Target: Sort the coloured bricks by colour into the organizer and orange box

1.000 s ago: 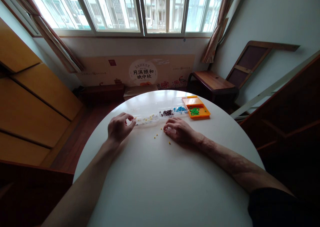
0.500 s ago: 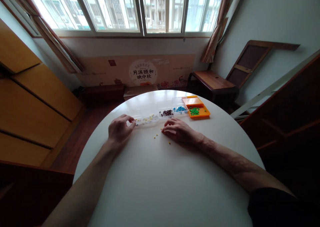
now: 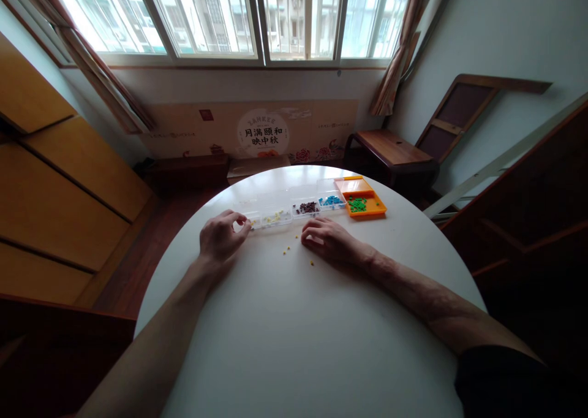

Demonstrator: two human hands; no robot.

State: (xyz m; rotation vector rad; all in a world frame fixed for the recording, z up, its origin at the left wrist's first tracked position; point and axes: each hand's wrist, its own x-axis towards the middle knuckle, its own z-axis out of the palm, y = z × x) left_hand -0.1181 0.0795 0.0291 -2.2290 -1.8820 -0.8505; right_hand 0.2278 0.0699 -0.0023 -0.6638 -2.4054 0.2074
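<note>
On the round white table [image 3: 294, 332] a row of small clear boxes runs across the far side. They hold yellow beads [image 3: 275, 217], dark red beads [image 3: 307, 208] and blue beads [image 3: 331, 201]. An orange box [image 3: 366, 204] with green beads ends the row on the right. My left hand [image 3: 221, 237] rests beside the leftmost clear box, thumb and fingers pinched together. My right hand [image 3: 327, 240] lies palm down just in front of the boxes, fingers curled over the table. A few loose yellow beads [image 3: 288, 248] lie between my hands.
A wooden bench [image 3: 390, 151] and a leaning wooden frame [image 3: 459, 108] stand at the right behind the table. A printed cardboard panel [image 3: 261, 133] lines the wall under the window. Wooden cabinets [image 3: 55, 185] fill the left side.
My right hand slid a little left toward the loose beads, then drew back slightly with its fingers curling in. My left hand stayed by the leftmost box.
</note>
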